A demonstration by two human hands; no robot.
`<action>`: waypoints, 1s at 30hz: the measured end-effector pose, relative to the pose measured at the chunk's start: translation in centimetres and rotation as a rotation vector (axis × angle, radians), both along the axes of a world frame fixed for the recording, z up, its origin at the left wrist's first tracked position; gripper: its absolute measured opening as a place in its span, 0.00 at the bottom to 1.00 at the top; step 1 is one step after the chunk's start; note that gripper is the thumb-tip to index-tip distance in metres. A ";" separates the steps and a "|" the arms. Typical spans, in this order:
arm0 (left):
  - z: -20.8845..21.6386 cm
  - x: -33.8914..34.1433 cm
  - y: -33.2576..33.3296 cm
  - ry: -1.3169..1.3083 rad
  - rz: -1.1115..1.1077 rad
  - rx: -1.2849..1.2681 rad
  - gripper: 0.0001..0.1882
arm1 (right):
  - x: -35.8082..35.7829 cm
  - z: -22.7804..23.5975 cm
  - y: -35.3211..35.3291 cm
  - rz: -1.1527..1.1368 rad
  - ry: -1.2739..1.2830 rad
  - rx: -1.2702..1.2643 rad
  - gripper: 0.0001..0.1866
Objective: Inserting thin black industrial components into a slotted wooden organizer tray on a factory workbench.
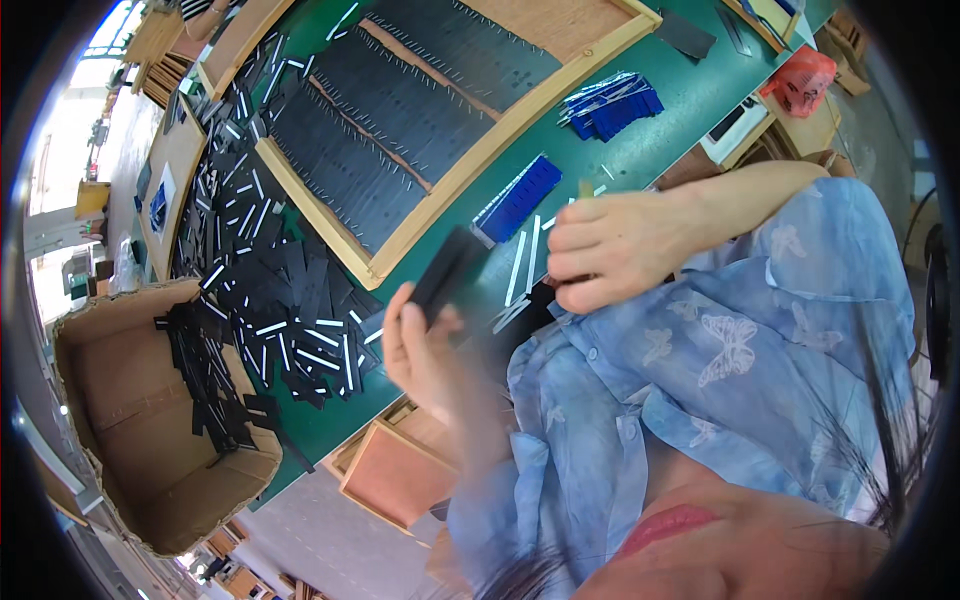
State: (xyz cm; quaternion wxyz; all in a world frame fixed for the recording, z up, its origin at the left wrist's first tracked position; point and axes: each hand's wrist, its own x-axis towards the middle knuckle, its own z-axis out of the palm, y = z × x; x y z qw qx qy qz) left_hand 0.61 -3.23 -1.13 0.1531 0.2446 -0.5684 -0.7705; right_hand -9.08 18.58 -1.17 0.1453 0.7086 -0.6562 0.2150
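Fingers (pixel 393 340) of the left hand (pixel 420 355), near the centre of the frame, are closed around a dark flat piece (pixel 445 275), which tilts up toward the upper right; hand and piece are both blurred by motion. To the right of centre, the right hand (pixel 618 248) has its fingers curled into a loose fist, with a small yellowish thing (pixel 586 188) showing at its upper side; I cannot tell what it is or how firmly it is gripped. Below and between the hands, thin white strips (pixel 517 268) lie on the green surface (pixel 325 425).

Just above them in the frame sits a blue bundle (pixel 520 200) with a pale edge, and a second blue stack (pixel 612 108) lies farther to the upper right. A wooden frame (pixel 515 138) spans the top centre, holding dark panels (pixel 350 160) edged with rows of small pale slivers. Left of it spreads a loose heap of dark strips (pixel 290 285) mixed with white ones. At the lower left stands an open cardboard box (pixel 130 430) with more dark pieces (pixel 205 370) inside. A red plastic bag (pixel 803 82) rests at the upper right.
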 end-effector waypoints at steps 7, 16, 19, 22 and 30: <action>0.4 1.1 -0.3 0.129 0.158 -0.145 0.14 | -2.9 -0.3 2.2 -0.028 -0.491 0.279 0.11; 0.0 1.2 0.3 0.114 0.106 -0.093 0.21 | -6.5 -1.2 2.2 -0.392 -0.476 0.094 0.17; 0.2 1.4 0.4 0.076 0.140 -0.090 0.23 | -6.1 -0.6 2.3 -0.415 -0.463 0.060 0.18; -0.3 1.1 0.5 0.055 0.147 -0.095 0.24 | -5.8 -0.4 2.3 -0.441 -0.460 0.058 0.19; -1.4 0.6 -0.5 0.097 0.095 -0.026 0.27 | -4.5 2.1 2.2 -0.230 -0.198 -0.077 0.21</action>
